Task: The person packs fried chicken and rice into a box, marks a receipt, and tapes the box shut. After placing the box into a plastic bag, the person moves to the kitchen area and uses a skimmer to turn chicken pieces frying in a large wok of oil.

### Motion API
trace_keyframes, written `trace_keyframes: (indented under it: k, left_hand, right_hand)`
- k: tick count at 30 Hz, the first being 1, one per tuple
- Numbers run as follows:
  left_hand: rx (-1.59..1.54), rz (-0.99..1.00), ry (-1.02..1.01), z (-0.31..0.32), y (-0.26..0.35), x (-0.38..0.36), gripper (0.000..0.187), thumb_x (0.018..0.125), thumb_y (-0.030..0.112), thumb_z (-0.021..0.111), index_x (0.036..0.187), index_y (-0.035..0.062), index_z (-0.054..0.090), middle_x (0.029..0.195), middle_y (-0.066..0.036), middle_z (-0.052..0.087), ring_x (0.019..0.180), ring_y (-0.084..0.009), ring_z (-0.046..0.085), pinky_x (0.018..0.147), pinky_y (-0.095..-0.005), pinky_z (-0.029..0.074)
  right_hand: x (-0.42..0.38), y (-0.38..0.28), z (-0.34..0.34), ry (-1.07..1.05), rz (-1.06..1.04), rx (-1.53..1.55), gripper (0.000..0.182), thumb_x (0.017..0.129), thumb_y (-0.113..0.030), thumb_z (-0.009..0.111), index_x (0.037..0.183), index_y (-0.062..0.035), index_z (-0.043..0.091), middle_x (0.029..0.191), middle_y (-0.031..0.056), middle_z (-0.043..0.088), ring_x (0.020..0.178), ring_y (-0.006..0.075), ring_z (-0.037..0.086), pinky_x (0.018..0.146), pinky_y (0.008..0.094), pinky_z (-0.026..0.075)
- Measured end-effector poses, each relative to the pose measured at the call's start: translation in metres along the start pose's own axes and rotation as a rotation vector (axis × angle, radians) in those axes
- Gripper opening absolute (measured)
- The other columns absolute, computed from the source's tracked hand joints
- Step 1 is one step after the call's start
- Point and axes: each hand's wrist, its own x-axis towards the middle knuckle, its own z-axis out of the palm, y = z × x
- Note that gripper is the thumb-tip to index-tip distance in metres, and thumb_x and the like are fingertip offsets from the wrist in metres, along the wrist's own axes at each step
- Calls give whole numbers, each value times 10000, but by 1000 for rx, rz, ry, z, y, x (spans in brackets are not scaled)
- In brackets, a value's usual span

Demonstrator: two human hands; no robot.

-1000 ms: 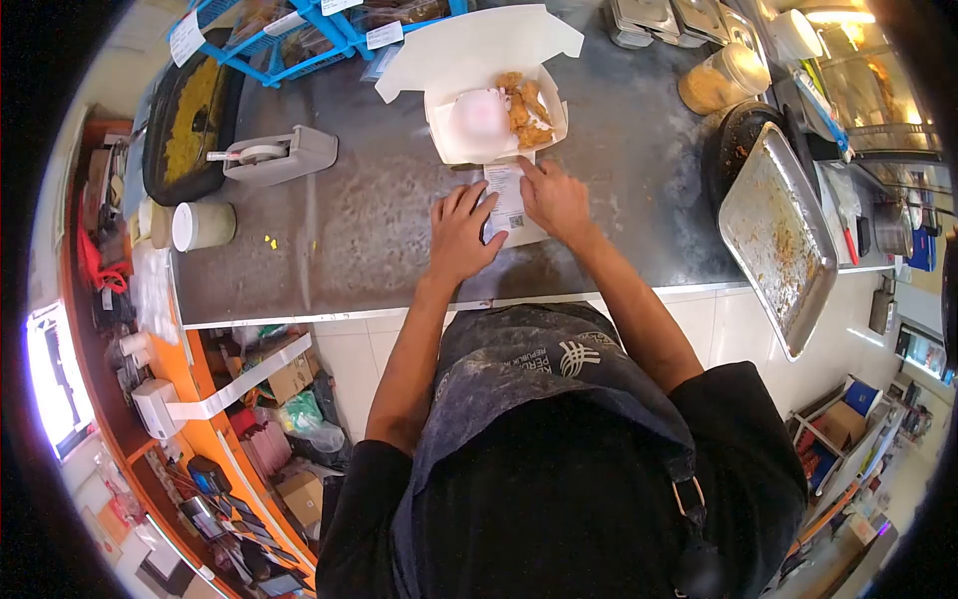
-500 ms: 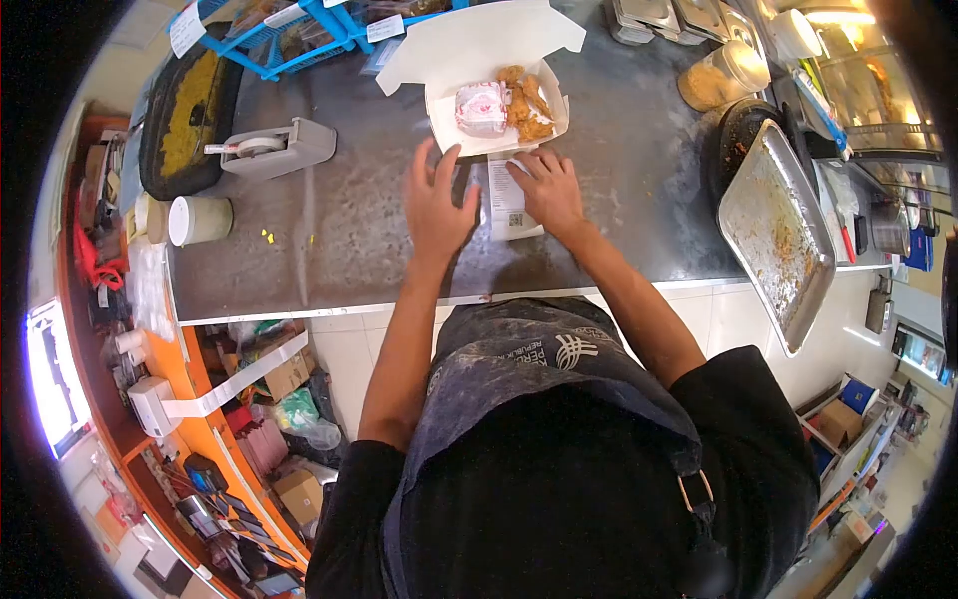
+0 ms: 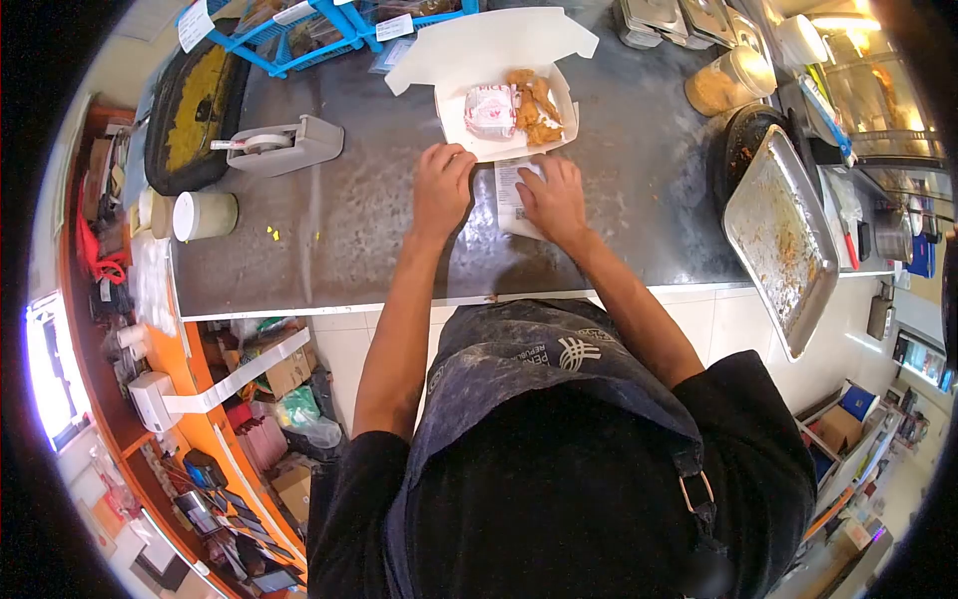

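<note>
An open white box [image 3: 454, 119] stands on the dark counter, its lid spread out at the back. Inside lie a white and red wrapped item [image 3: 492, 111] and fried pieces [image 3: 539, 118]. My left hand [image 3: 442, 187] is at the box's front left corner, fingers curled together; what they grip, if anything, is hidden. A printed paper slip [image 3: 509, 208] lies in front of the box. My right hand [image 3: 555, 198] is over the slip's right side near the box, fingers bent and partly apart, holding nothing visible.
At the left are a tape dispenser [image 3: 299, 150], a round white tub [image 3: 206, 216] and a dark tray [image 3: 190, 120]. Blue baskets [image 3: 344, 30] stand at the back. On the right, a metal tray [image 3: 783, 245] overhangs the counter's edge beside a breadcrumb container [image 3: 728, 82].
My left hand has moved up to the box's front left corner and its fingers have closed. My right hand's fingers have curled. The view has shifted slightly.
</note>
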Motion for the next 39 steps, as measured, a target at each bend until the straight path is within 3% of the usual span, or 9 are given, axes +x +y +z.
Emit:
trace_keyframes:
  k: [8, 11, 21, 25, 26, 29, 32, 36, 39]
  left_hand:
    - [2, -30, 43, -9, 7, -12, 299, 783, -4, 576, 1066, 54, 651, 1307, -146, 505, 1117, -346, 510, 953, -420, 412]
    - [16, -110, 88, -27, 10, -37, 363, 782, 38, 600, 1144, 58, 615, 1352, -169, 461, 1170, -369, 475, 986, -445, 380]
    - [263, -535, 75, -99, -32, -135, 402, 807, 126, 622, 1189, 18, 556, 1361, -183, 445, 1230, -410, 396, 1033, -487, 298]
    - [357, -570, 156, -127, -80, -155, 446, 808, 196, 638, 1201, 10, 541, 1333, -183, 470, 1240, -408, 381, 1044, -509, 275]
    - [409, -670, 87, -136, -82, -151, 542, 809, 237, 637, 1271, 4, 474, 1352, -185, 447, 1257, -387, 372, 1071, -522, 234]
    - [363, -836, 228, -142, -86, -137, 654, 805, 262, 641, 1335, -16, 377, 1377, -194, 412, 1279, -361, 359, 1102, -515, 184]
    - [368, -875, 188, -147, -80, -130, 732, 784, 295, 658, 1358, -23, 333, 1393, -196, 389, 1310, -335, 329, 1123, -495, 150]
    - [279, -938, 268, -150, -90, -134, 727, 769, 291, 670, 1347, -17, 356, 1377, -179, 414, 1297, -326, 351, 1122, -487, 168]
    - [237, -972, 337, -154, -90, -133, 705, 755, 293, 683, 1318, -19, 397, 1315, -192, 464, 1255, -340, 399, 1109, -493, 200]
  right_hand:
    - [-3, 15, 1, 88, 45, 292, 149, 777, -108, 666, 919, -66, 664, 910, 102, 621, 881, 272, 569, 813, 391, 428]
    - [-7, 13, -27, 154, 289, 479, 134, 794, -74, 640, 921, -37, 663, 901, 129, 634, 852, 293, 597, 772, 378, 465]
    - [-23, -9, -77, 194, 332, 301, 154, 772, -7, 646, 925, -18, 650, 923, 137, 637, 828, 301, 613, 750, 361, 489]
    - [41, -52, -71, 171, 222, 431, 152, 758, 2, 652, 909, -13, 649, 886, 140, 640, 787, 273, 627, 728, 349, 504]
    - [68, -69, -70, 143, 121, 499, 147, 758, -6, 652, 905, -14, 650, 884, 139, 640, 780, 278, 627, 723, 351, 506]
    - [146, -117, -63, 49, -214, 587, 148, 756, -29, 654, 904, -15, 646, 887, 136, 640, 776, 293, 624, 714, 355, 512]
    - [236, -155, -35, 53, -462, 534, 169, 756, -67, 657, 915, -15, 635, 926, 142, 642, 833, 315, 620, 741, 371, 514]
    - [353, -190, 25, 197, -500, 401, 269, 797, -118, 611, 1029, 15, 584, 1042, 194, 613, 994, 362, 574, 879, 422, 466]
    - [415, -202, 76, 327, -441, 270, 280, 816, -126, 569, 1052, 26, 573, 1068, 225, 603, 1036, 386, 555, 909, 433, 453]
